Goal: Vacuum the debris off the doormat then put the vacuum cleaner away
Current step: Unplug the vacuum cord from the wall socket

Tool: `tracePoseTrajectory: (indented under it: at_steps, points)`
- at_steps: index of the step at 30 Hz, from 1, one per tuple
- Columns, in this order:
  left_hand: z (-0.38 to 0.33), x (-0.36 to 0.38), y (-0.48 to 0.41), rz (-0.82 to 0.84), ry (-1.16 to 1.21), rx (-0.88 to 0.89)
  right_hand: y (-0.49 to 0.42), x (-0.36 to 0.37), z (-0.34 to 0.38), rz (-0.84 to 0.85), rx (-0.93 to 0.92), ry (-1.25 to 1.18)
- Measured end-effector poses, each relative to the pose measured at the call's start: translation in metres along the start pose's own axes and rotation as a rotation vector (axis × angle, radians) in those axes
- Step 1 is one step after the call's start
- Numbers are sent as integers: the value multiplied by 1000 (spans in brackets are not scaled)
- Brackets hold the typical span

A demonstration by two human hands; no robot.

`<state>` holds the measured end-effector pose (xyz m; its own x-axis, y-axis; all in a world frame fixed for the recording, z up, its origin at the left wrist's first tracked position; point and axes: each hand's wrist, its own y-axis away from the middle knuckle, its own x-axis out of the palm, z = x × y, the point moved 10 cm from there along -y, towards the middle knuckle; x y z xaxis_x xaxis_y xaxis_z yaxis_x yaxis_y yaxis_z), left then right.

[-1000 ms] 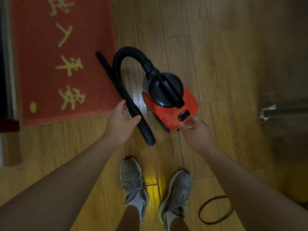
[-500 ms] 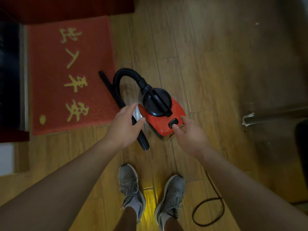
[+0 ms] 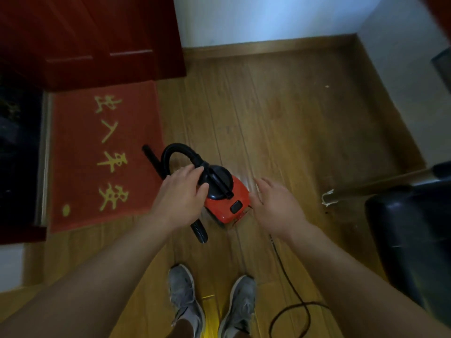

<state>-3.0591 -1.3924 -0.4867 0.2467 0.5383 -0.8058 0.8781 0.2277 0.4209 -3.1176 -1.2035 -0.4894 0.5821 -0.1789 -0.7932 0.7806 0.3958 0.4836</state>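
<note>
A small red vacuum cleaner [image 3: 225,209] with a black lid and handle stands on the wooden floor, just right of the red doormat [image 3: 80,154] with yellow characters. Its black hose [image 3: 170,152] loops up from the lid, and the nozzle tip lies on the mat's right edge. My left hand [image 3: 180,191] reaches over the vacuum's left side with fingers spread, touching the hose joint and lid. Beside the vacuum's right side hovers my right hand [image 3: 273,206], fingers relaxed and holding nothing. No debris shows on the mat in this dim light.
The black power cord [image 3: 288,284] trails back past my right shoe and curls on the floor. A dark red door [image 3: 97,40] stands behind the mat. A black seat [image 3: 410,240] and a furniture leg [image 3: 366,189] crowd the right side. White walls close the corner.
My left hand left the hose and moved up onto the vacuum's black top. My right hand came off the red front and shifted to its right side. My view pulled back.
</note>
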Motion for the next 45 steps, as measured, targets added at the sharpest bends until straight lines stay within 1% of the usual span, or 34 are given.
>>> tracePoseTrajectory:
  at_steps: [7,13,16,23,30,35,45]
  points:
    - [-28,-47,25,65,-84,29,33,-58,24,-49,-12,79]
    - [-53,-93,62,66,-144,48,70,-110,45,-86,-10,145]
    - [-67,-119,83,72,-132,25,89,-136,51,-120,-3,162]
    - [-102,-189,132,22,-174,1,137,-196,78,-133,3,160]
    - [-136,-242,171,-12,-213,0,179,-248,108,-173,-53,122]
    - [-162,-275,200,-57,-194,-8,210,-276,123,-207,-93,111]
    - [-199,-304,245,-111,-237,-19,250,-319,123,-254,-136,76]
